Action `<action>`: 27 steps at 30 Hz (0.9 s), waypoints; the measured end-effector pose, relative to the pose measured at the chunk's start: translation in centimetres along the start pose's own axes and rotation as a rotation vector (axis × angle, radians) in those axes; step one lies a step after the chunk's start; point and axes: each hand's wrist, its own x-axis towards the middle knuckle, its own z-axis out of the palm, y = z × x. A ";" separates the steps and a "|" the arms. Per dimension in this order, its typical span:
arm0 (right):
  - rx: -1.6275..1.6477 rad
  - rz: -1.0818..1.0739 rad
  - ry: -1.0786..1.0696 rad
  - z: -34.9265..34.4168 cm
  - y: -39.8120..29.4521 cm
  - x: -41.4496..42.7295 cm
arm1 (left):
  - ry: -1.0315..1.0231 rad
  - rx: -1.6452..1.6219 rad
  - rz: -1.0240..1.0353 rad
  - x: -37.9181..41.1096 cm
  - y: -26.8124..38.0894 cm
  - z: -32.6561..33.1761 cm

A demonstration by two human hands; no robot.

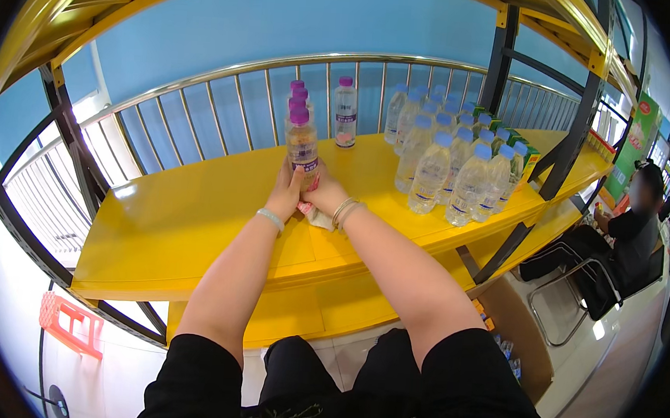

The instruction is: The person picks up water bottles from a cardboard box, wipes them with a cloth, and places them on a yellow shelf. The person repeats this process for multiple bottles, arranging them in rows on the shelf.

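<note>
Both my hands are around the lower part of the front purple-capped plastic bottle (303,142), which stands upright at the head of a short row of similar bottles. My left hand (285,193) wraps its left side. My right hand (326,190) is at its right side, with a white and pink cloth (316,216) under the palm; whether the fingers grip the cloth is hidden. Another purple-capped bottle (346,113) stands apart, behind and to the right. Farther right on the yellow metal shelf (194,222) is a group of clear water bottles with blue caps (431,172).
Green and yellow cartons (530,164) stand behind the blue-capped bottles. A steel railing (239,80) runs along the back, and dark uprights (580,121) frame the shelf. Below right is a cardboard box (529,351); an orange plastic stool (73,322) is lower left. A person (637,218) sits at far right.
</note>
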 end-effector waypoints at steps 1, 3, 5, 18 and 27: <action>-0.016 0.010 0.007 0.0 0.5 0.1 | 0.001 -0.028 -0.004 0.0 0.1 0.2; -0.046 0.029 0.021 0.1 1.0 0.1 | 0.024 -0.103 -0.047 -0.3 1.1 0.5; -0.029 0.058 0.001 -0.2 0.4 -0.4 | 0.073 -0.143 -0.054 -0.4 0.6 0.6; -0.311 0.242 0.113 -5.4 0.4 -1.8 | 0.165 0.382 0.598 -2.2 10.2 4.3; -0.253 0.346 0.189 -8.0 6.8 1.6 | 0.334 -0.100 -0.031 5.1 4.9 11.6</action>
